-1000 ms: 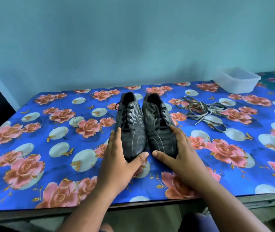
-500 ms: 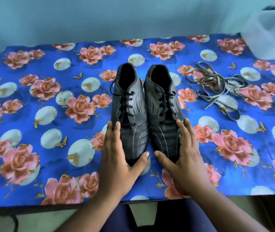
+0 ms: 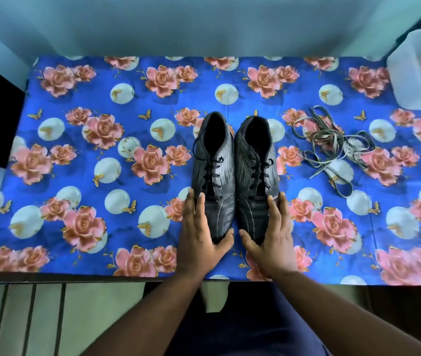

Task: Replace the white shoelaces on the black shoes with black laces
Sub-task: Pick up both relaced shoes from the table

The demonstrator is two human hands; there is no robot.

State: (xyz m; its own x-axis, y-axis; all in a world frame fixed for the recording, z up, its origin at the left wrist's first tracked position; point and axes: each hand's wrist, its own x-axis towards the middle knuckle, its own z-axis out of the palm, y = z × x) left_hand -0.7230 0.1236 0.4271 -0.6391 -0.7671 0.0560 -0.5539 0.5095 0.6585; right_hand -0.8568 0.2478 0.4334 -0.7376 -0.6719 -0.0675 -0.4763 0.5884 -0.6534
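On the table [image 3: 50, 276], over a blue cloth [image 3: 230, 98] printed with pink roses and white balls, two black shoes stand side by side, toes toward the person and heel openings toward the wall. Their inner sides touch or nearly touch along most of their length. The left shoe [image 3: 216, 176] and the right shoe [image 3: 251, 176] are both threaded with black laces [image 3: 213, 173], which cross the tongue of each in several rows; a loose loop of lace hangs off the outer side of the left one. The left hand [image 3: 200, 240] rests against the outer side and toe of the left shoe, fingers straight and lying along its edge, thumb spread round the toe tip. The right hand [image 3: 273, 240] mirrors it on the right shoe, fingers straight along the outer edge and thumb laid across the toe. Neither hand curls round its shoe; both simply press flat against the sides. Well to the right of the shoes, apart from them, the old pale laces [image 3: 332, 145] lie in a loose tangle on the cloth. Beyond those, at the far right corner, sits a clear plastic tub [image 3: 420, 70], partly cut off by the edge of view.
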